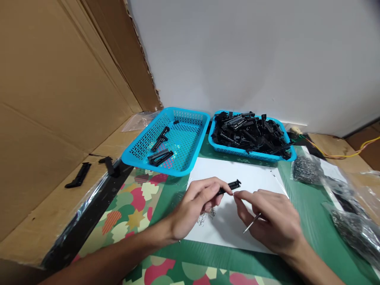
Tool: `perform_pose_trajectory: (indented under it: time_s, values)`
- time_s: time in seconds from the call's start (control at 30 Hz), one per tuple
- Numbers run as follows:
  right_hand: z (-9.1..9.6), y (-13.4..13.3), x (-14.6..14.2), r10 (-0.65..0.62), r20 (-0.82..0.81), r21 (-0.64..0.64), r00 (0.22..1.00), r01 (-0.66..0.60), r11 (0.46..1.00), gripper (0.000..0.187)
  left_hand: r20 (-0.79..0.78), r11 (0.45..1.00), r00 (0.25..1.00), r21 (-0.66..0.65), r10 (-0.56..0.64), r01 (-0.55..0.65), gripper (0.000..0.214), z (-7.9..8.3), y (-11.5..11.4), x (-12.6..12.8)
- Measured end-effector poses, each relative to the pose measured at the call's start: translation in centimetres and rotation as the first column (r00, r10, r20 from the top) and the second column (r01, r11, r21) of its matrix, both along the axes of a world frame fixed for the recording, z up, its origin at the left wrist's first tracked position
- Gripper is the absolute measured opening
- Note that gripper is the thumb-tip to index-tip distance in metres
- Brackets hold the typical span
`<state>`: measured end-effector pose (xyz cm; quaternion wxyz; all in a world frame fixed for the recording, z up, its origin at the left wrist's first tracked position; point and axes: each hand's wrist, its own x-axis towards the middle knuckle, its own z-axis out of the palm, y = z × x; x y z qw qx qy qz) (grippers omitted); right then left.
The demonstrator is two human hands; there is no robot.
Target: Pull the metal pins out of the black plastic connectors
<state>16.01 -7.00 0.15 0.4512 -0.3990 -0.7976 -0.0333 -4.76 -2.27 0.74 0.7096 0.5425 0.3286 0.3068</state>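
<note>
My left hand (199, 200) is closed around a black plastic part (233, 186), whose hooked end sticks out past the fingers to the right. Just beside that part, my right hand (271, 215) has its index fingertip near the left fingers. A thin metal rod-shaped tool (251, 223) is tucked in the right hand and points down to the left. Whether the right fingertips also pinch something small cannot be made out. Under the left hand, several small shiny metal pieces (205, 217) lie on a white sheet (237, 237).
Several black parts lie in the left blue basket (185, 168); the right blue basket (252, 152) is heaped with them. Two more black parts (79, 175) rest on cardboard at left. Bags of small metal pieces (305, 168) sit at right, near yellow and red wires (341, 155).
</note>
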Motion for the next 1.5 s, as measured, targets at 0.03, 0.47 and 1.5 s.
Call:
perform_pose_trajectory:
  time_s: [0.03,0.47,1.5]
  values:
    - [0.2,-0.1,-0.2,-0.037,-0.075,-0.047,0.996,0.034,0.998,0.013,0.013,1.000,1.000,0.001,0.005,-0.005,0.037,-0.1,0.0,0.0]
    - [0.1,-0.2,-0.7,0.010,-0.072,-0.095,0.997,-0.017,0.995,0.022,-0.007,0.978,0.999,0.206,0.039,-0.037,0.040,-1.3,-0.5,0.0]
    - [0.9,0.6,1.2,0.208,-0.125,-0.210,0.970,-0.231,0.950,0.024,-0.023,0.982,0.982,0.025,-0.185,0.186,0.059,-0.5,-0.4,-0.3]
